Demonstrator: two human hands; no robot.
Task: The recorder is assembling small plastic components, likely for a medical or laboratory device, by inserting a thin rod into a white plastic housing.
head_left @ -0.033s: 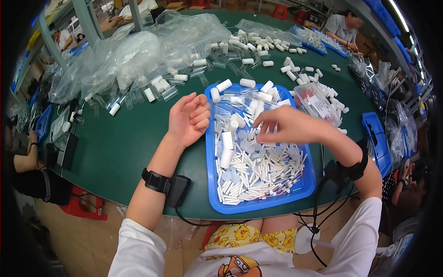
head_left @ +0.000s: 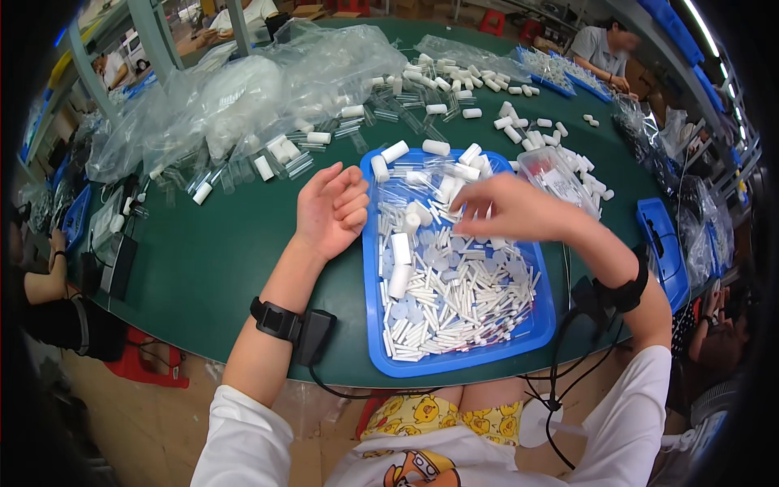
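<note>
A blue tray (head_left: 375, 325) in front of me holds a heap of thin white sticks (head_left: 442, 325), pale round translucent discs (head_left: 438, 258) and thick white cylinders (head_left: 401, 248). Against its left rim rests my left hand (head_left: 333, 207), palm up with the fingers curled in; whether anything is inside them is hidden. Over the tray's right half hangs my right hand (head_left: 511, 207), slightly blurred, its fingers bent downward and apart, with nothing visible between thumb and fingers. More white cylinders and clear tubes lie at the tray's far end.
Clear plastic bags (head_left: 243, 97) cover the far left of the green table (head_left: 235, 268). Loose white cylinders (head_left: 471, 77) spread across the back. A clear box (head_left: 560, 183) stands beside the tray, a blue bin (head_left: 665, 252) farther right. Cables hang from both wrist straps. Other people sit around.
My right hand has shifted slightly away from me and to the right above the tray. The left hand stays in place.
</note>
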